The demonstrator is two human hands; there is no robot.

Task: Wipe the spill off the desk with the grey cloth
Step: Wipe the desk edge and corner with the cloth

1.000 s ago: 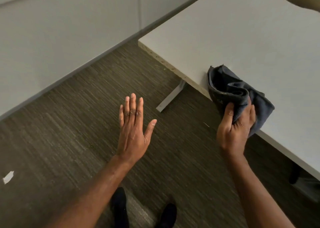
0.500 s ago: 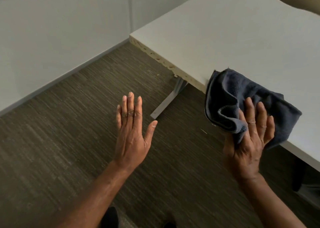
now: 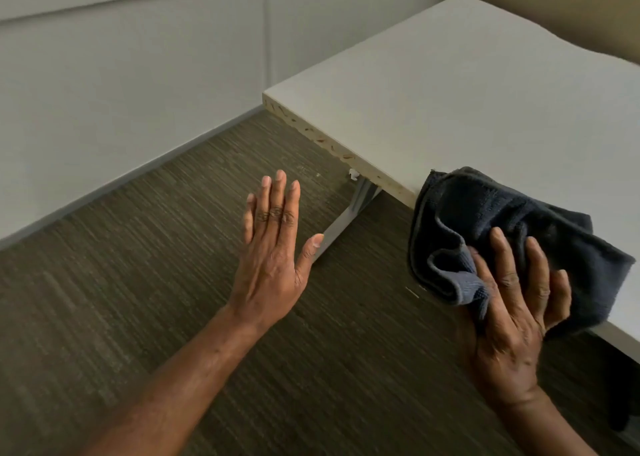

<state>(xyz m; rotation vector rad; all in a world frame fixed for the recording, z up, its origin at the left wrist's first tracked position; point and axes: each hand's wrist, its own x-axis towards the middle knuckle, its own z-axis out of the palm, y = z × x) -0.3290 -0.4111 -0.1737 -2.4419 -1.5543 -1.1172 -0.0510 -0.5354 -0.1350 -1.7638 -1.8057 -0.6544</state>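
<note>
A dark grey cloth (image 3: 485, 213) is bunched at the near edge of the white desk (image 3: 467, 92), partly hanging past the edge. My right hand (image 3: 516, 299) grips its near folds, fingers curled over the fabric. My left hand (image 3: 273, 247) hovers flat and open over the carpet to the left of the desk, holding nothing. I see no spill on the visible desk top.
The desk's raw chipboard edge (image 3: 318, 140) and its grey metal leg (image 3: 343, 220) stand between my hands. Brown carpet (image 3: 138, 282) covers the floor, bounded by a pale wall (image 3: 121, 74) on the left. A dark object (image 3: 620, 417) sits under the desk at right.
My right hand shifted its hold from pinching the cloth at the edge to fingers laid over it, and the cloth spread wider. The view tilted up. My left hand stayed flat.
</note>
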